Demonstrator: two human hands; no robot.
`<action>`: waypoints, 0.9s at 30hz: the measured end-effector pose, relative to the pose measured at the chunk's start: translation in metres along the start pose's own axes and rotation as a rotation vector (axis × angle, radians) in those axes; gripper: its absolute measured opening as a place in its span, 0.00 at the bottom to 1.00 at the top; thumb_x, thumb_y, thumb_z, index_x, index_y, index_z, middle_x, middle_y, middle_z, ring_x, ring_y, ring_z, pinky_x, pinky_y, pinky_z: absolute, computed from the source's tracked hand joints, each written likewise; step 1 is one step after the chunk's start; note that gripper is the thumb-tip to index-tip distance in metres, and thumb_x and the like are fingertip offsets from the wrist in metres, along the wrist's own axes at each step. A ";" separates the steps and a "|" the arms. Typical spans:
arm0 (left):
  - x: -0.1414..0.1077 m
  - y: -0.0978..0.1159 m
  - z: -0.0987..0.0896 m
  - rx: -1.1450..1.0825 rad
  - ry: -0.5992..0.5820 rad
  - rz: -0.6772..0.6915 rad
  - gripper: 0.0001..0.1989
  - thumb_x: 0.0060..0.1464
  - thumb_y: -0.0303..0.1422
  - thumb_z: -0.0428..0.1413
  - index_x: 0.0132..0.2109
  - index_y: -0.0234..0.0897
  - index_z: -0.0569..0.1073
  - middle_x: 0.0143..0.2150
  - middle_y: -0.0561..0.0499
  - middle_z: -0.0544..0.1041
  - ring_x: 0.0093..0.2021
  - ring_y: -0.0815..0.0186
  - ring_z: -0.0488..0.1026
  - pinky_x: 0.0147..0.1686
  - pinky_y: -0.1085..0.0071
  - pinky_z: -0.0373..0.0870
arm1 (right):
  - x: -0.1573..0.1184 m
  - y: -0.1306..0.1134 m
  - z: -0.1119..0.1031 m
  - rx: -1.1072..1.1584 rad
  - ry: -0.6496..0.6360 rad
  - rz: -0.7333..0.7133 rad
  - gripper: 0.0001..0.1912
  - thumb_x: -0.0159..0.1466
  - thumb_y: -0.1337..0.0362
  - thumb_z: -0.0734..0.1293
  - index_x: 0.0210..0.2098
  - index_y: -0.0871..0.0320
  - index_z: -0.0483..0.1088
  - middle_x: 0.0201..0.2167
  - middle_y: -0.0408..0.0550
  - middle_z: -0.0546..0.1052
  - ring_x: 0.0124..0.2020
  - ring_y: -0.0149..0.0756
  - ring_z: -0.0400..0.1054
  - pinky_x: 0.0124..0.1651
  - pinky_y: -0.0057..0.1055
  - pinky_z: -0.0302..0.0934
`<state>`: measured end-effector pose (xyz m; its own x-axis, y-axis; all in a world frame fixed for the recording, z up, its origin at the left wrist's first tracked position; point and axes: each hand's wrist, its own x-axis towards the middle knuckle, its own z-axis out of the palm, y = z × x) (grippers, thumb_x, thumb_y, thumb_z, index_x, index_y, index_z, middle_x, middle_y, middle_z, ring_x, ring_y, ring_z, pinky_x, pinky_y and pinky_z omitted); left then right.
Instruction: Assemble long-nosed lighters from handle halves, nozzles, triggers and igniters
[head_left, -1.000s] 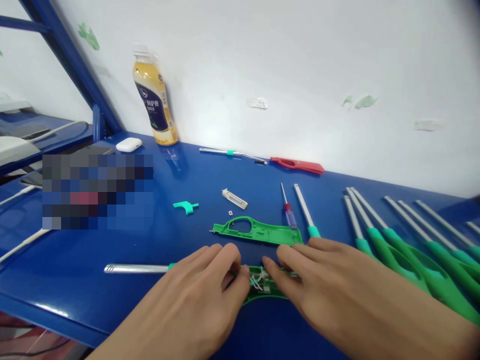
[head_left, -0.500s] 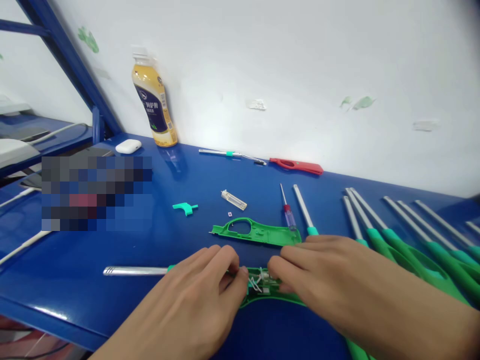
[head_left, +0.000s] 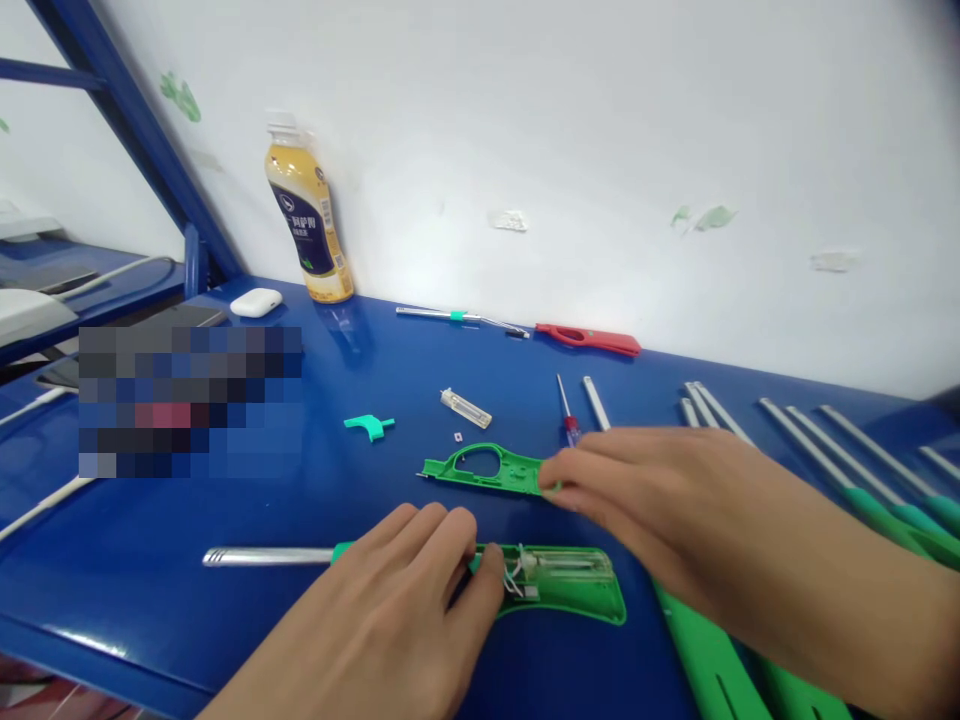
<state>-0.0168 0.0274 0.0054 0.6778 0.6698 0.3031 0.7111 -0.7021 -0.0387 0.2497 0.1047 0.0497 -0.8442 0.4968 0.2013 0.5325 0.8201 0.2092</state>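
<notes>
My left hand (head_left: pixel 420 590) is closed over the middle of an opened green utility lighter (head_left: pixel 600 605), which lies on the blue table with its metal tube (head_left: pixel 270 557) pointing left. Inside its right end a clear fuel tank (head_left: pixel 574 565) and white wires (head_left: pixel 514 580) show. Further back, my right hand (head_left: pixel 637 490) has its fingers closed at the right end of the loose green shell half (head_left: pixel 480 468). Part of that shell is hidden by the hand, as is the handle end of a screwdriver (head_left: pixel 571 428).
Behind the shell lie a turquoise trigger (head_left: pixel 369 428), another clear tank (head_left: pixel 466 408) and a red casing (head_left: pixel 589 340) by the wall. Several green lighters (head_left: pixel 720 650) fill the right side. A yellow bottle (head_left: pixel 309 220) and white earphone case (head_left: pixel 256 303) stand back left.
My right hand has moved from the opened lighter's right end up to the loose green shell half, uncovering the clear tank. My left hand stays on the lighter.
</notes>
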 end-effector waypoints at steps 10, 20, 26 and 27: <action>0.013 0.001 0.003 0.010 0.056 0.051 0.11 0.75 0.27 0.52 0.48 0.43 0.79 0.40 0.53 0.81 0.35 0.60 0.79 0.37 0.62 0.75 | 0.004 0.014 0.027 0.090 -0.027 0.003 0.14 0.77 0.70 0.67 0.59 0.55 0.77 0.50 0.49 0.85 0.51 0.48 0.82 0.50 0.49 0.74; 0.010 -0.003 -0.003 -0.043 0.085 0.052 0.18 0.71 0.20 0.49 0.56 0.44 0.76 0.41 0.55 0.82 0.38 0.60 0.80 0.42 0.62 0.75 | 0.006 0.010 0.024 0.044 0.035 -0.055 0.11 0.72 0.72 0.72 0.52 0.56 0.81 0.47 0.46 0.87 0.45 0.43 0.84 0.53 0.44 0.72; -0.014 -0.034 -0.018 -0.030 0.093 -0.075 0.33 0.66 0.14 0.44 0.69 0.49 0.69 0.59 0.50 0.79 0.60 0.59 0.76 0.64 0.59 0.71 | 0.006 0.009 0.028 0.008 0.045 -0.058 0.16 0.70 0.73 0.74 0.57 0.56 0.79 0.45 0.48 0.88 0.43 0.43 0.84 0.57 0.44 0.71; -0.017 -0.040 -0.021 -0.007 0.114 -0.103 0.33 0.66 0.14 0.45 0.69 0.49 0.69 0.61 0.50 0.78 0.62 0.59 0.75 0.66 0.59 0.70 | 0.006 0.009 0.027 0.003 0.040 -0.053 0.19 0.70 0.75 0.74 0.58 0.57 0.78 0.44 0.49 0.88 0.43 0.43 0.84 0.58 0.44 0.71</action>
<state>-0.0608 0.0388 0.0213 0.5757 0.7068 0.4111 0.7741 -0.6331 0.0043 0.2479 0.1227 0.0264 -0.8681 0.4409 0.2280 0.4869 0.8458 0.2180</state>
